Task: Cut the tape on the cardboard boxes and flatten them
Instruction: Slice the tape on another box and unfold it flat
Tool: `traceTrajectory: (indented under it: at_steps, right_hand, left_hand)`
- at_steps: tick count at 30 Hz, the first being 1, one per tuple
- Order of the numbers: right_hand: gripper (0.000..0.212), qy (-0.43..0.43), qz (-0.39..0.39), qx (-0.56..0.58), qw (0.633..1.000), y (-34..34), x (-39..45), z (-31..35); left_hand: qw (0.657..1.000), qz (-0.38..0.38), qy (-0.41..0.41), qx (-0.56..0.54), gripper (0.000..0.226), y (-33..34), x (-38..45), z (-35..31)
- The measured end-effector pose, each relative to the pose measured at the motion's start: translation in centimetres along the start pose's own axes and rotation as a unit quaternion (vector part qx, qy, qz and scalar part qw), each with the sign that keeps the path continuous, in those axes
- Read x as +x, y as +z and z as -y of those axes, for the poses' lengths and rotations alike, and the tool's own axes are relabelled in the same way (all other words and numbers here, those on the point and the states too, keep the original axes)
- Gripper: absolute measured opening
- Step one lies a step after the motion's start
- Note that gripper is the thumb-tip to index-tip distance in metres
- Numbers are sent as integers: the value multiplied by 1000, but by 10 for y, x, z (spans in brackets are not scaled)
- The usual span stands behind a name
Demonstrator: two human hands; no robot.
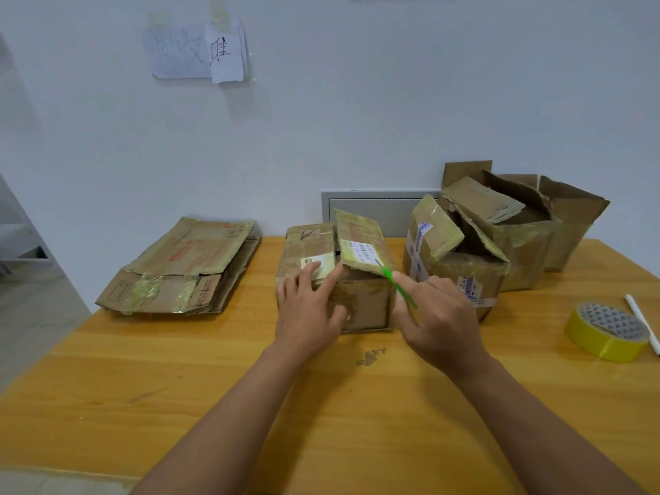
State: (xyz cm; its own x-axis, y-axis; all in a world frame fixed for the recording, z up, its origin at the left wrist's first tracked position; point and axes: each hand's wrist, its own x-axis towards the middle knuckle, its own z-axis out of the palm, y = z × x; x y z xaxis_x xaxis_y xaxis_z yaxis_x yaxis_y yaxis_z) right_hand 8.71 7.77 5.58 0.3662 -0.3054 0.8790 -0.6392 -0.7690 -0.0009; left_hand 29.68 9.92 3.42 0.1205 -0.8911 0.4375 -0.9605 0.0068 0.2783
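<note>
Plain packing room: wooden table [214, 387], cardboard boxes [460, 259] (handwritten wall notes [200, 53])

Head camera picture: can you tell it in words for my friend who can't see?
The left hand rests on a taped brown cardboard box on a yellow wooden table, while the right hand holds a green cutter at its raised flap.

On the counter [214, 387], a stack of flattened boxes [182, 266] lies at the far left, and a small box [335, 276] stands near the middle with one top flap [360, 241] raised. To its right stand a taped box [453, 259] and, behind that, a large open box [518, 223] with folded cardboard [482, 200] in it. A tape roll [607, 330] lies at the right edge with a pen [643, 323] just beside it; papers [200, 51] hang on the wall [393, 83] behind the counter.
</note>
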Motion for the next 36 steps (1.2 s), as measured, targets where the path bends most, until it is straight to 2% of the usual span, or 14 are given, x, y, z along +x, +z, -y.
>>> traceTrajectory:
  at_steps: [4, 9, 12, 14, 17, 21, 24, 26, 31, 36]
  right_hand:
    - [37, 68, 33, 52, 996, 21, 12, -2]
    - [40, 99, 90, 24, 991, 47, 35, 3]
    - [64, 134, 135, 2, 982, 56, 50, 6]
    - [72, 163, 185, -7, 969, 62, 58, 4]
    - [59, 179, 207, -41, 961, 66, 62, 1]
    - [35, 148, 153, -47, 976, 69, 55, 0]
    - [38, 122, 83, -17, 989, 66, 55, 4]
    - [39, 138, 42, 12, 990, 63, 60, 5]
    - [31, 181, -39, 72, 980, 55, 75, 7]
    - [28, 201, -125, 123, 964, 47, 102, 19]
  left_hand:
    - [999, -52, 3, 12, 66, 4, 0, 4]
    - [997, -55, -1, 50, 61, 0, 4, 7]
    - [995, -77, -3, 66, 55, -3, 9, 9]
    - [995, -79, -3, 67, 51, -4, 12, 10]
    - [992, -88, 11, 87, 48, -9, 16, 12]
    - [994, -59, 3, 92, 54, -17, 21, 14]
    - [997, -59, -31, 48, 53, -24, 26, 13]
    - [996, -74, -20, 43, 49, -31, 27, 12]
    - [993, -112, -39, -8, 50, -56, 27, 14]
    - [986, -134, -68, -67, 42, -61, 15, 13]
